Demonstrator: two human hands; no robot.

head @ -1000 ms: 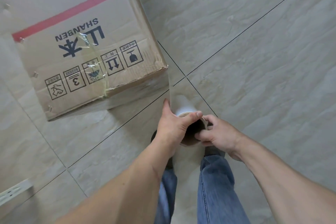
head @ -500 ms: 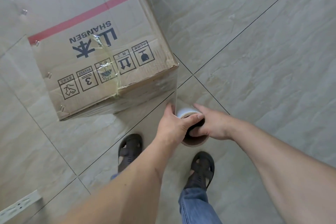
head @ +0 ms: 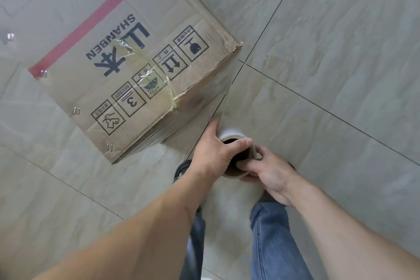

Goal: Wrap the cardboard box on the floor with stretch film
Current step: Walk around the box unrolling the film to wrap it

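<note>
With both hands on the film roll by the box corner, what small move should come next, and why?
Probably carry the roll leftward along the near side of the box. The left hand and right hand grip it, and the film runs taut from the corner.

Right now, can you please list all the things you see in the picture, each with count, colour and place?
cardboard box: one, brown with a red stripe and dark print, on the floor at upper left, lower side already covered with film
clear tape: one strip, shiny, across the box's printed face and over its edge
staples: several, metal, along the box's left edges
stretch film roll: one, white film on a brown core, upright between the hands
film sheet: one, transparent, stretched from the roll to the box corner
floor: beige tiles with dark joints
shoes: dark, partly hidden under the arms
jeans: blue, bottom centre
left hand: grips the roll's left side
right hand: grips the core's right rim
</note>
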